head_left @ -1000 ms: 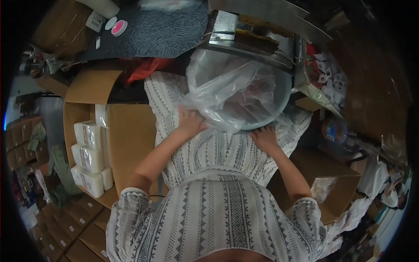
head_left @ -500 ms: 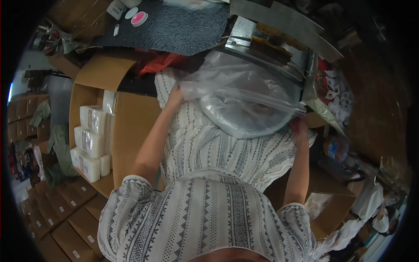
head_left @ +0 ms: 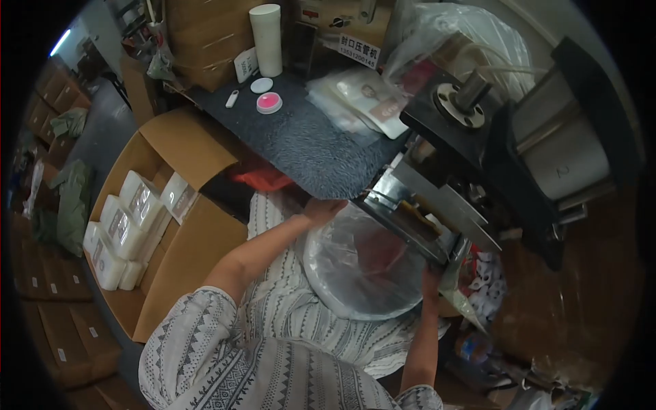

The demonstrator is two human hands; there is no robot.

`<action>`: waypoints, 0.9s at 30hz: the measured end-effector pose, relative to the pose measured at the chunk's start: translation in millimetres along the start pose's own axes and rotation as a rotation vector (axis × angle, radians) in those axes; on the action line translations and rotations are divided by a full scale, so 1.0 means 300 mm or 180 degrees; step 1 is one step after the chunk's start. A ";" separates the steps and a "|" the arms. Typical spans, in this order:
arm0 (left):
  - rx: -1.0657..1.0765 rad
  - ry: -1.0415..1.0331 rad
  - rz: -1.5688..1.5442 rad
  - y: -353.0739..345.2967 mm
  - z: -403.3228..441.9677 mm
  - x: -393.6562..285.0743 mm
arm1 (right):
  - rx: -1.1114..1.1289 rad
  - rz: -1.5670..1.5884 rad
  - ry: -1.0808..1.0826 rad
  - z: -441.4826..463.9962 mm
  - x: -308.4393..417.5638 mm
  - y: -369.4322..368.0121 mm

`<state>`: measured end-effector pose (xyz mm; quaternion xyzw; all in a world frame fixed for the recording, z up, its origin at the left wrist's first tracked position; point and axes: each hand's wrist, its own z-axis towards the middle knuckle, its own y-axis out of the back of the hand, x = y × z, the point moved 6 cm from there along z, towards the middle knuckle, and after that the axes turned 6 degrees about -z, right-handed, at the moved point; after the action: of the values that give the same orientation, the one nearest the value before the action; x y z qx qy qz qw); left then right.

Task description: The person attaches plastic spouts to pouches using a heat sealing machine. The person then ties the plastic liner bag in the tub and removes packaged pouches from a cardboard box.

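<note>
A large clear plastic bag (head_left: 335, 256) covers a round, pale tub-like shape resting on the lap; something dark reddish shows through the plastic. My left hand (head_left: 324, 210) is closed on the bag's upper left edge, right below the mat's corner. At the bag's right side, in deep shadow, my right hand (head_left: 431, 279) is closed on its edge, the fingertips hardly visible. Between the hands, the bag's top edge lies against the metal jaw (head_left: 403, 229) of a machine, which hides part of it.
To the left stands an open carton (head_left: 171, 287) with several wrapped white packs (head_left: 123, 229). On the grey mat (head_left: 307, 150) are a pink-filled round container (head_left: 269, 103), a white bottle (head_left: 267, 41) and plastic pouches (head_left: 369, 102). The machine's heavy cylinder (head_left: 560, 143) overhangs at right.
Both hands have carried the bag forward, up to the metal jaw. The bag's loose top edge is now by the jaw. My view has tilted up, showing more of the machine and worktop.
</note>
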<state>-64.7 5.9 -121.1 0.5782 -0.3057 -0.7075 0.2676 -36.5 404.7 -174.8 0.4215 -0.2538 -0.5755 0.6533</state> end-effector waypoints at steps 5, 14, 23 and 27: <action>0.0201 -0.0471 -0.0243 -0.043 0.067 0.094 | 0.0492 -0.0209 0.0278 0.018 -0.064 -0.153; -0.0653 -0.1353 -0.0817 -0.123 0.075 0.088 | 0.0414 0.0290 0.0664 -0.010 -0.048 -0.058; -0.0830 -0.0816 -0.1695 -0.224 0.124 0.218 | 0.0856 0.0932 0.0575 -0.062 0.083 0.035; -0.0920 -0.0613 -0.2182 -0.276 0.214 0.265 | 0.1068 0.1137 0.0487 -0.062 0.070 0.088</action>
<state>-144.8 11.0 -225.3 0.5340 -0.0155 -0.8429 0.0643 -2.9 388.9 -165.4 0.5148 -0.3659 -0.3672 0.6828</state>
